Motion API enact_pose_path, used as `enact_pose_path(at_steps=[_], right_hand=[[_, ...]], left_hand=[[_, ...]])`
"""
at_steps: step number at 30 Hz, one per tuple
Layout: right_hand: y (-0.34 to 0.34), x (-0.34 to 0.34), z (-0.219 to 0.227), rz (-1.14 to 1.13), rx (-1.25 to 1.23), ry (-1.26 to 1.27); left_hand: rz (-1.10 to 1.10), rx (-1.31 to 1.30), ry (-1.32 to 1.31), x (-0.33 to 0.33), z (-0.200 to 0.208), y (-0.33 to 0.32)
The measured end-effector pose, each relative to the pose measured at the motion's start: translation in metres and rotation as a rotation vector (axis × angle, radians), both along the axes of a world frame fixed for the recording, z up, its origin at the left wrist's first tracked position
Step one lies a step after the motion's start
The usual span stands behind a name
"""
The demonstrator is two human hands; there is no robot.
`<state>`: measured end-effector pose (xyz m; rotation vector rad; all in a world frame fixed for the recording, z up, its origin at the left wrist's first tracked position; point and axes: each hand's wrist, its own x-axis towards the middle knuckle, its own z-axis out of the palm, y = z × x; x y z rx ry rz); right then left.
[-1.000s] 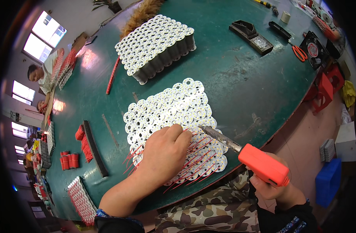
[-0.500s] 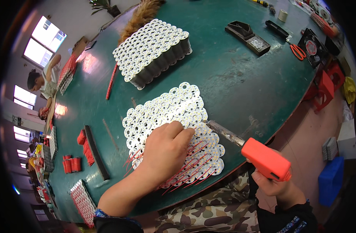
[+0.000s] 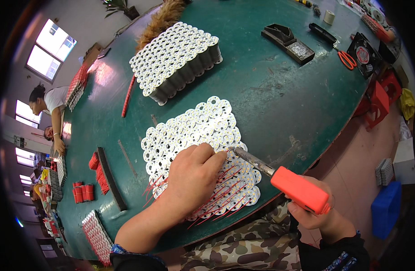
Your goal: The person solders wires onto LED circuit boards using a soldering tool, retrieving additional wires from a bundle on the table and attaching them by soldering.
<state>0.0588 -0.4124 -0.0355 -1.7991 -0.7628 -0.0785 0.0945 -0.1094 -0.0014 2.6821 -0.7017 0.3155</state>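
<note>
Green tabletop [image 3: 280, 110]; centre-frame discs [image 3: 212, 121] wear red wires [image 3: 221, 195] below, none above. Right hand [image 3: 315, 218] grips soldering iron [image 3: 300, 189]; left hand [image 3: 194, 176] curls, hold hidden.

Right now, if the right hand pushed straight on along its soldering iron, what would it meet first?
The soldering iron in the right hand would probably meet the white boards first; its tip looks at or just above them, depth unclear. The left hand is near that line.

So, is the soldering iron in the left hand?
No, the right hand grips the soldering iron by its red handle, while the left hand is over the white discs.
</note>
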Motion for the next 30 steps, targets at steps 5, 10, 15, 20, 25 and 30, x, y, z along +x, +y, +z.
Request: enact_pose_path(at_steps=[5,10,15,20,25,30], right_hand=[[0.000,0.000,0.003,0.016,-0.036,-0.025],[0.000,-0.002,0.003,0.009,-0.033,-0.023],[0.004,0.003,0.014,0.031,-0.100,-0.041],[0.009,0.005,0.015,-0.028,-0.054,-0.161],[0.007,0.005,0.016,-0.012,-0.062,-0.147],[-0.001,0.001,0.011,-0.037,-0.031,-0.097]], left_hand=[[0.003,0.010,-0.004,-0.001,0.000,0.000],[-0.005,0.015,-0.002,0.000,0.001,-0.001],[0.005,0.019,0.003,0.000,0.001,-0.001],[0.003,0.021,-0.003,0.000,0.002,-0.002],[0.001,0.024,-0.005,0.000,0.002,-0.002],[-0.003,0.013,-0.012,0.000,0.000,-0.002]])
